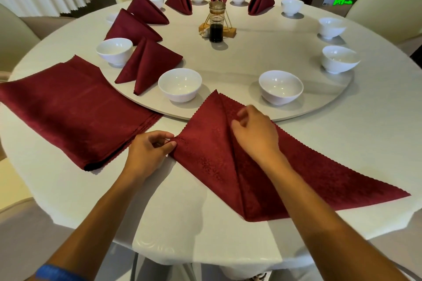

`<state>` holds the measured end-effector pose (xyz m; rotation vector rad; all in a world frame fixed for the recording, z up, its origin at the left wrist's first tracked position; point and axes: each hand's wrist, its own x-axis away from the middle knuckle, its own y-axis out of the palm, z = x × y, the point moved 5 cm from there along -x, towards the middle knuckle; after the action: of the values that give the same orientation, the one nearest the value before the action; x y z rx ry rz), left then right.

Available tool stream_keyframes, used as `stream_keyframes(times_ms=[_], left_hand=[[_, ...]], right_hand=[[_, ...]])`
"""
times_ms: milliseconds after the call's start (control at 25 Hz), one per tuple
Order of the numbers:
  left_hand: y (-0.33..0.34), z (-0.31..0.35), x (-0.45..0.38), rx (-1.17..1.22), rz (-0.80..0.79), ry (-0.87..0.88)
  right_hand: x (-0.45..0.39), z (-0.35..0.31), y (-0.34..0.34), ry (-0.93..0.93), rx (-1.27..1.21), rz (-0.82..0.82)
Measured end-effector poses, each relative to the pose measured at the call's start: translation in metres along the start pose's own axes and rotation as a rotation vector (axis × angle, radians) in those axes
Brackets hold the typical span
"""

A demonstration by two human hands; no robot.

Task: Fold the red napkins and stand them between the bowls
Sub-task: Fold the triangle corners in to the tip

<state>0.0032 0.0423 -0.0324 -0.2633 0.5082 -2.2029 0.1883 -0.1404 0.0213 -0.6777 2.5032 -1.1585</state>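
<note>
A dark red napkin (308, 171) lies partly folded on the white tablecloth before me, its left half turned up into a point. My left hand (149, 151) pinches the napkin's left corner. My right hand (253, 131) rests on the centre fold with curled fingers gripping the cloth. A stack of flat red napkins (68, 109) lies to the left. Several folded napkins stand between white bowls along the turntable's left and far side, the nearest folded napkin (148, 63) beside a bowl (180, 84). Another bowl (280, 86) sits right of the napkin's tip.
A round turntable (251, 56) carries several white bowls around its rim. A glass sauce bottle in a gold holder (215, 22) stands at its middle. Cream chairs (386, 8) ring the table. The table's near edge is just below the napkin.
</note>
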Motion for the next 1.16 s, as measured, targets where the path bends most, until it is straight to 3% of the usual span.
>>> stream_keyframes(times_ms=[160, 440, 520, 600, 680, 760, 920, 1160], left_hand=[[0.001, -0.003, 0.003, -0.072, 0.064, 0.061], [0.001, -0.004, 0.002, -0.08, 0.085, 0.122], [0.001, -0.003, 0.002, -0.083, 0.08, 0.127], [0.001, -0.003, 0.002, -0.094, 0.081, 0.128], [0.001, -0.003, 0.002, -0.098, 0.087, 0.13], [0.001, -0.002, 0.003, -0.088, 0.087, 0.124], [0.002, 0.0, 0.004, -0.098, 0.096, 0.107], [0.001, 0.007, 0.011, -0.14, 0.141, 0.137]], right_hand=[[-0.063, -0.02, 0.027, 0.085, -0.089, -0.119], [-0.085, -0.007, 0.036, 0.197, -0.268, -0.034], [-0.079, -0.013, 0.031, 0.121, -0.198, -0.019], [-0.051, -0.027, 0.015, -0.077, -0.085, 0.062], [0.007, -0.034, 0.006, -0.337, 0.029, 0.116], [0.085, -0.022, 0.013, -0.479, 0.235, 0.073], [0.171, 0.029, 0.047, -0.459, 0.515, -0.109], [0.175, 0.045, 0.053, -0.444, 0.576, -0.171]])
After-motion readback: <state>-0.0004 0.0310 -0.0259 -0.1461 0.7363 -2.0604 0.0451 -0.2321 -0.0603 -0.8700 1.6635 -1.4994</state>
